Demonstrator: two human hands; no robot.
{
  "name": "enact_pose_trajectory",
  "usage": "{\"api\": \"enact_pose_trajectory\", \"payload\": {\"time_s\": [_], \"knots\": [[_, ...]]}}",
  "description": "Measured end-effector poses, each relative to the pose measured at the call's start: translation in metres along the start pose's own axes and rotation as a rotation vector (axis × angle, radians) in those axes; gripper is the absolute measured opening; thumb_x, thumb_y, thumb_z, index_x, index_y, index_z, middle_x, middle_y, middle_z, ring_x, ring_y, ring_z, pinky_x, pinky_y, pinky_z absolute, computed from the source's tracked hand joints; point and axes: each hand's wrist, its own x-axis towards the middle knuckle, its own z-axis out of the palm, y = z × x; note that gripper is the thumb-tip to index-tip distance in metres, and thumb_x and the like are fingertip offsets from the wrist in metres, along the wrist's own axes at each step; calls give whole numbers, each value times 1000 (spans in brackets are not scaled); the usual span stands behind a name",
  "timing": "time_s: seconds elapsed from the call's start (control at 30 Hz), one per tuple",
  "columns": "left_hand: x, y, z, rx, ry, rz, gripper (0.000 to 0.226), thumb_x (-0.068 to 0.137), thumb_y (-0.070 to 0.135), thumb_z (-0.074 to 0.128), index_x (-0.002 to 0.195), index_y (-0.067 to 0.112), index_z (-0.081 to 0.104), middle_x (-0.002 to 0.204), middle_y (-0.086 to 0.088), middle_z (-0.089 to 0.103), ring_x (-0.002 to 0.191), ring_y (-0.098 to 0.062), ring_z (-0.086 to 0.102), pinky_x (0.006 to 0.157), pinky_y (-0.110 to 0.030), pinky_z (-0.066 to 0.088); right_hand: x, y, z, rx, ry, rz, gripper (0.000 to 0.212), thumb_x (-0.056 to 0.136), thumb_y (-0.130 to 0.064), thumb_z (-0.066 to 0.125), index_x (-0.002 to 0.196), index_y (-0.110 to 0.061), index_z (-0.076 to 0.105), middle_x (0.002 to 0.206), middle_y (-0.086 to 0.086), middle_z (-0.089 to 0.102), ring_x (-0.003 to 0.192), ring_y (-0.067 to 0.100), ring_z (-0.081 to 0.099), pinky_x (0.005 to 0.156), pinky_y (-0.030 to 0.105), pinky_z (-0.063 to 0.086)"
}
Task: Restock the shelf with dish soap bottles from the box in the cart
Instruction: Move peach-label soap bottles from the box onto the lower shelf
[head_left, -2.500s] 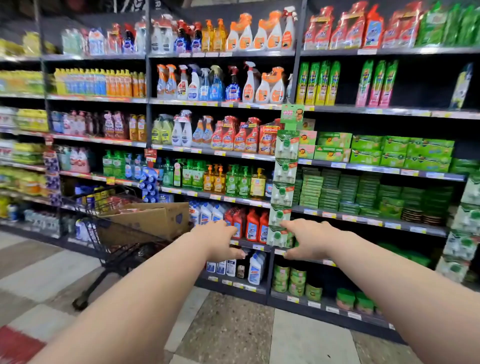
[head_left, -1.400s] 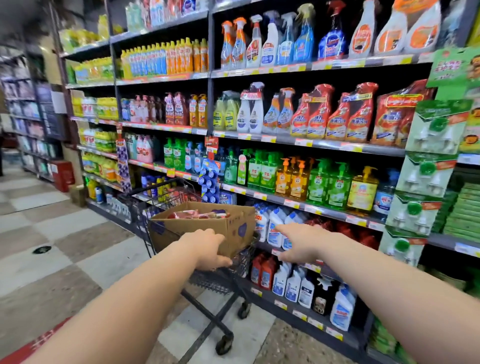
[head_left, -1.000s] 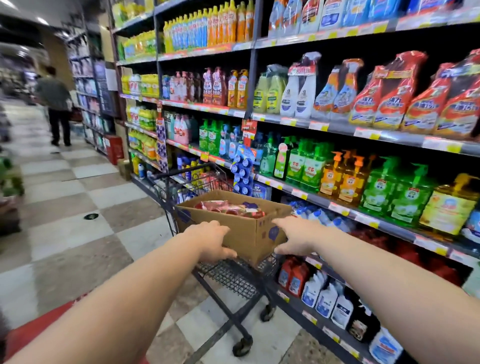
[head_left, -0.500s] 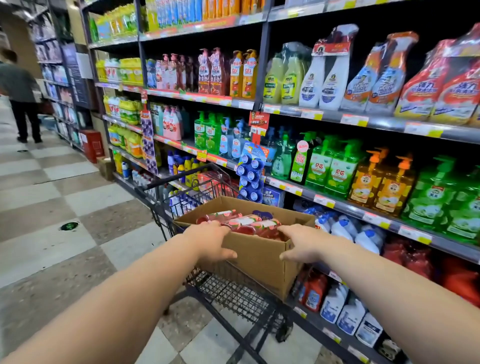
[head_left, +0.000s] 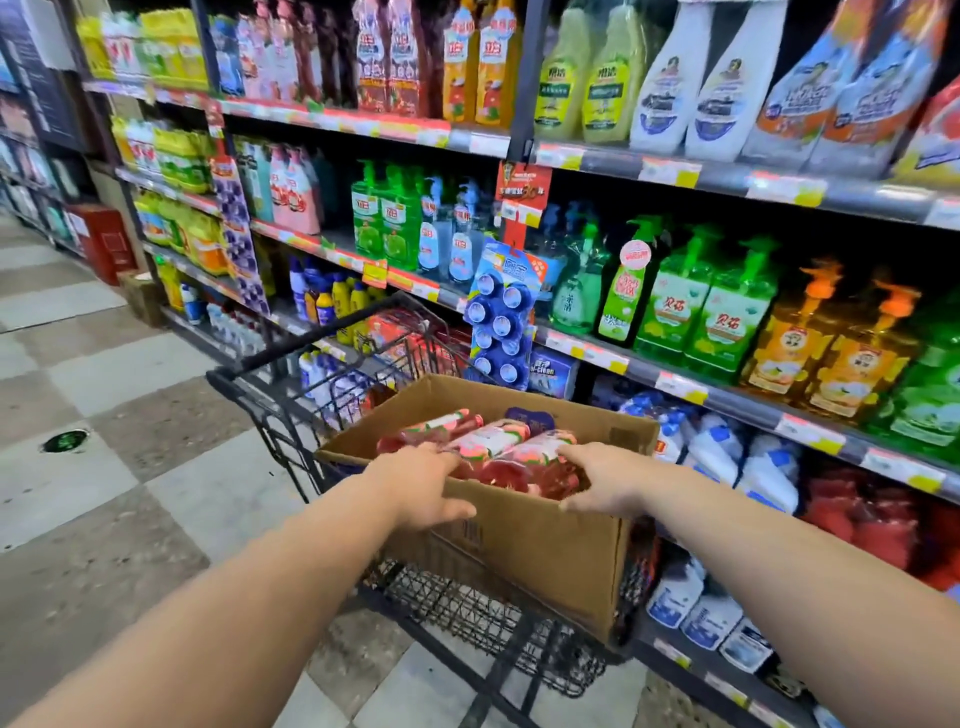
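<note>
Supermarket shelf (head_left: 727, 396); blue "clean" pack (head_left: 554, 370)

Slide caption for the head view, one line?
Left hand and right hand reach into brown cardboard box of red dish soap bottles in black wire cart.

The near wall of the cardboard box (head_left: 545, 566) is hiding the lower parts of the red dish soap bottles (head_left: 488, 441), and blur is smearing their labels past reading. The left hand (head_left: 421, 488) and right hand (head_left: 602, 483) are covering the bottles' near ends; whether the fingers are closing on a bottle or only on the rim is not showing. The 2 forearms are running off the bottom edge, which is also cutting off the cart (head_left: 270, 374) above its wheels. The top edge is slicing the heads off the white spray bottles (head_left: 670, 78), and the price tags (head_left: 670, 171) are blurring into colour.
</note>
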Motion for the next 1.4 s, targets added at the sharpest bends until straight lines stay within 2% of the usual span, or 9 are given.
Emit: {"api": "enact_pose_trajectory", "payload": {"time_s": [0.2,0.4,0.57,0.73,0.9,1.17,1.27,1.33,1.4], "knots": [[86,-59,-10,19,-34,-39,77,84,61,52,146,23,30,142,-11,41,128,-32,44,106,-43,38,107,5,-4,47,-18,-33,84,83,-47,61,151,-19,21,157,5,27,142,24,30,117,36,27],[163,-98,-14,-31,-91,-70,78,83,61,53,145,20,31,136,-10,44,126,-29,45,105,-41,38,191,9,-15,46,-90,-54,80,89,-45,57,153,-19,16,158,5,24,143,23,28,113,29,26],[201,-126,1,-16,-162,-76,80,83,65,51,146,21,29,135,-10,45,126,-29,45,105,-39,38,234,7,-5,60,-176,-49,82,89,-47,56,153,-18,14,159,7,20,144,26,27,115,36,28],[240,-155,16,-62,-224,-85,75,83,62,53,142,19,36,129,-12,48,122,-30,48,102,-37,40,265,5,6,126,-213,-26,79,89,-42,58,152,-18,17,157,7,25,142,25,30,114,35,31],[289,-176,35,-102,-304,-81,79,85,60,52,145,15,28,141,-15,40,131,-33,40,109,-38,34,303,-5,15,205,-216,47,73,91,-39,56,150,-12,23,155,8,30,140,26,33,112,34,33],[355,-215,62,-265,-415,-45,75,86,56,53,145,16,29,140,-16,41,132,-34,41,109,-38,33,379,-37,28,343,-229,195,66,89,-42,58,143,-13,34,147,11,41,134,28,41,108,35,37],[380,-231,79,-407,-487,-49,86,77,70,53,142,18,35,137,-15,46,127,-33,47,107,-38,37,405,-49,37,385,-205,297,75,91,-49,53,149,-12,23,145,15,42,131,32,44,105,39,40],[396,-240,99,-501,-538,-70,111,56,89,48,141,19,38,136,-11,50,123,-28,52,104,-38,42,420,-54,45,415,-186,385,81,90,-54,50,151,-13,15,144,15,41,130,32,45,103,40,43],[404,-243,109,-608,-595,-131,111,51,86,53,138,18,43,131,-7,57,117,-22,58,100,-33,46,431,-59,51,430,-193,474,88,87,-63,47,152,-17,11,146,14,40,131,33,43,102,42,43]]}}
